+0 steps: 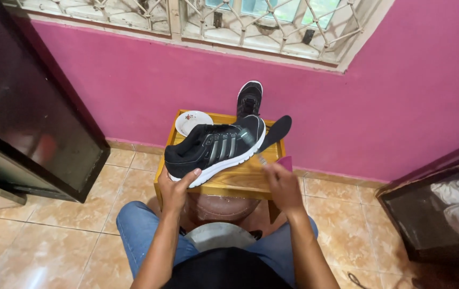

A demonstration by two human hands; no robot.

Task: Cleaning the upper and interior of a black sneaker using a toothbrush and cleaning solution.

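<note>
Two hands were on the job at this point. The left hand (175, 184) was clamped on the toe end of a black running shoe (216, 148) with grey side stripes and a white sole, thumb up against the sole edge, propping the shoe tilted on a small wooden stool (240, 179). The right hand (282, 182) was closed around a thin brush handle (260, 157), looked like a toothbrush, with the head blurred up against the heel side of the shoe, so I'd guess scrubbing was underway. Both forearms came in from below, elbows by the knees, wrists roughly level with the stool top.

As for progress, hard to call. The insole (277, 130) was already out and lay at the back right of the stool, partly behind the heel. The second shoe (249, 98) stood on end against the pink wall (133, 80) behind the stool, untouched as far as I could tell. A small white floral plate (193, 121) sat at the back left corner; couldn't see what was in it. No foam or wet patches showed, so probably early to midway on shoe one, with the other left.
</note>
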